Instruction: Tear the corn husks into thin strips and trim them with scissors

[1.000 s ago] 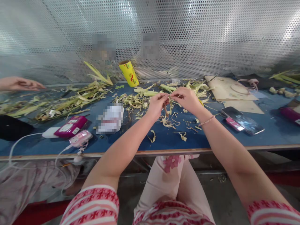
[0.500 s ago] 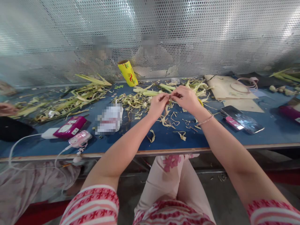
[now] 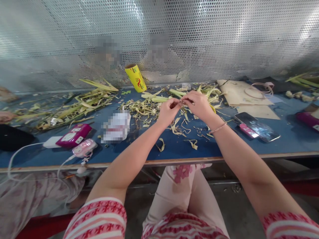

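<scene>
My left hand (image 3: 170, 109) and my right hand (image 3: 195, 103) meet fingertip to fingertip above the middle of the table. Both are closed in a pinch, and what lies between the fingers is too small to make out. Right beneath and behind them are pale green and yellowish dry leaf strips (image 3: 159, 99). A heap of shredded plant bits (image 3: 142, 108) lies left of my left hand. Thin curled peelings (image 3: 178, 127) are scattered on the blue tabletop (image 3: 174, 149) below my hands, with two loose curls closer to the front edge.
A yellow tube (image 3: 136, 78) leans by the perforated metal panel (image 3: 211, 39). At left are long stalks (image 3: 82, 104), a magenta box (image 3: 74, 135) with cables and a co-worker's hand (image 3: 6, 117). To the right lie a phone (image 3: 258, 126) and brown card sheets (image 3: 244, 93).
My left fingertips have shifted slightly to the right, with both hands still pinched together. A strip that hung under my fingers no longer shows there. The co-worker's hand at left has drawn back a little.
</scene>
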Demonstrator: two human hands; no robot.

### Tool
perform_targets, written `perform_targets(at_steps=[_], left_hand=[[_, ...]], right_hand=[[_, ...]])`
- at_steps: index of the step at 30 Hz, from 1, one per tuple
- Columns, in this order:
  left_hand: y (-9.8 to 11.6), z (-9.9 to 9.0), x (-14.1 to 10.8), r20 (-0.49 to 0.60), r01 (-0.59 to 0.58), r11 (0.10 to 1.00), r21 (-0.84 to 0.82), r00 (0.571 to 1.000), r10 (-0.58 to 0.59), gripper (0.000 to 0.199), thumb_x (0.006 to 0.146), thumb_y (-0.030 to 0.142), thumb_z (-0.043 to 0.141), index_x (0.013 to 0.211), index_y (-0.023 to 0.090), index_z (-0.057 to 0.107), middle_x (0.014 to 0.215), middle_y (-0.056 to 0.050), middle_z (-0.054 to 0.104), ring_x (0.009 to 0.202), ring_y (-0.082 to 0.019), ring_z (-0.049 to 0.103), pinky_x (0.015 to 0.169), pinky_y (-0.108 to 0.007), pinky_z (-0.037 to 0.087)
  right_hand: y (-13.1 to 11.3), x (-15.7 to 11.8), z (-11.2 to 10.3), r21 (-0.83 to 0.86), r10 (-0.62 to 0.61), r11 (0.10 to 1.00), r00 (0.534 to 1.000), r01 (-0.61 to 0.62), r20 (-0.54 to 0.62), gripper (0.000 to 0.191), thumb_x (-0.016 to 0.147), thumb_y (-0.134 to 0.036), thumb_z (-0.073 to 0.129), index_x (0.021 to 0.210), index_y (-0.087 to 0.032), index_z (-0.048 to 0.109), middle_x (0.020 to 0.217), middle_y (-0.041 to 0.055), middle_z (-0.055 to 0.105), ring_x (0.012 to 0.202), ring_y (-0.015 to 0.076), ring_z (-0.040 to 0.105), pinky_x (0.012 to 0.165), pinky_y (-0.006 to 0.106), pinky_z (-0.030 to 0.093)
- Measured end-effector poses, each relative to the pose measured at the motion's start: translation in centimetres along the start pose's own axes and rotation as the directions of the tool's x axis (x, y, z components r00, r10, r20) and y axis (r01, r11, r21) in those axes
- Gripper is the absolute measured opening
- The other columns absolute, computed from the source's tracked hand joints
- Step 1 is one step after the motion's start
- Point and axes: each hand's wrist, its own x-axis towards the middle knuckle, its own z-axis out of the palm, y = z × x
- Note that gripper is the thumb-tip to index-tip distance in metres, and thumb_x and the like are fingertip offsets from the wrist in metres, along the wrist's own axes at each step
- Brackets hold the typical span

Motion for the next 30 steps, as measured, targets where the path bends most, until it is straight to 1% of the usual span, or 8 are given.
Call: perform_targets(at_steps=[4, 9, 15, 20, 24, 27, 30], left_hand=[[-0.3, 0.0, 0.1, 0.004, -0.026, 0.999, 0.033, 1.0, 0.026, 0.01, 0.077, 0.016, 0.063, 0.067, 0.02, 0.062, 0.057, 0.003, 0.049, 0.056, -0.01, 0.038, 0.057, -0.027, 0.029], [-0.5, 0.0, 0.1, 0.003, -0.034, 0.999, 0.037, 0.999, 0.034, 0.011, 0.076, 0.017, 0.064, 0.065, 0.02, 0.061, 0.056, 0.003, 0.047, 0.056, -0.011, 0.036, 0.058, -0.028, 0.027], [-0.5, 0.0, 0.0, 0.001, -0.066, 0.995, 0.079, 0.998, 0.066, 0.013, 0.077, 0.017, 0.063, 0.065, 0.019, 0.059, 0.053, 0.004, 0.043, 0.051, -0.009, 0.033, 0.054, -0.027, 0.024], [-0.7, -0.1, 0.2, 0.005, -0.084, 0.988, 0.131, 0.996, 0.084, 0.011, 0.08, 0.02, 0.061, 0.069, 0.019, 0.06, 0.053, 0.005, 0.045, 0.05, -0.009, 0.035, 0.051, -0.025, 0.027], [-1.0, -0.3, 0.4, -0.02, -0.097, 0.985, 0.141, 0.995, 0.1, 0.011, 0.082, 0.021, 0.059, 0.072, 0.019, 0.061, 0.058, 0.003, 0.053, 0.053, -0.01, 0.042, 0.053, -0.025, 0.033], [-1.1, -0.4, 0.6, -0.025, -0.113, 0.981, 0.156, 0.993, 0.118, 0.01, 0.083, 0.021, 0.06, 0.073, 0.019, 0.062, 0.061, 0.002, 0.057, 0.056, -0.011, 0.046, 0.056, -0.025, 0.036], [-1.0, -0.4, 0.5, -0.019, -0.117, 0.973, 0.199, 0.992, 0.124, 0.011, 0.083, 0.019, 0.059, 0.072, 0.019, 0.062, 0.06, 0.002, 0.057, 0.056, -0.011, 0.047, 0.056, -0.026, 0.036]], right_hand=[[0.2, 0.1, 0.1, 0.0, -0.029, 1.0, 0.999, 0.029, 0.022, 0.019, 0.09, -0.014, 0.05, 0.085, -0.021, 0.068, 0.092, 0.007, 0.067, 0.091, 0.0214, 0.061, 0.087, 0.041, 0.049], [0.3, 0.1, 0.2, -0.001, -0.069, 0.998, 0.996, 0.069, 0.054, 0.017, 0.091, -0.012, 0.05, 0.087, -0.019, 0.065, 0.092, 0.0077, 0.064, 0.092, 0.0208, 0.06, 0.087, 0.039, 0.049], [0.1, 0.1, 0.1, -0.029, -0.073, 0.997, 0.995, 0.075, 0.074, 0.019, 0.092, -0.013, 0.049, 0.089, -0.019, 0.067, 0.096, 0.0084, 0.064, 0.094, 0.0205, 0.06, 0.088, 0.038, 0.049], [0.1, 0.0, 0.2, -0.052, -0.059, 0.997, 0.996, 0.062, 0.063, 0.022, 0.09, -0.012, 0.051, 0.093, -0.018, 0.071, 0.098, 0.0094, 0.069, 0.095, 0.0217, 0.063, 0.089, 0.04, 0.051], [-0.3, -0.1, 0.3, -0.057, -0.049, 0.997, 0.998, 0.051, 0.041, 0.027, 0.088, -0.009, 0.05, 0.096, -0.019, 0.075, 0.099, 0.009, 0.071, 0.096, 0.0218, 0.064, 0.09, 0.041, 0.051], [-0.7, -0.2, 0.2, -0.052, -0.052, 0.997, 0.998, 0.054, 0.042, 0.03, 0.086, -0.007, 0.05, 0.097, -0.019, 0.076, 0.099, 0.0087, 0.072, 0.094, 0.0215, 0.065, 0.087, 0.04, 0.052], [-0.9, -0.2, 0.2, -0.052, -0.049, 0.997, 0.997, 0.051, 0.052, 0.028, 0.085, -0.008, 0.052, 0.095, -0.019, 0.076, 0.096, 0.0085, 0.072, 0.092, 0.021, 0.065, 0.084, 0.038, 0.053]])
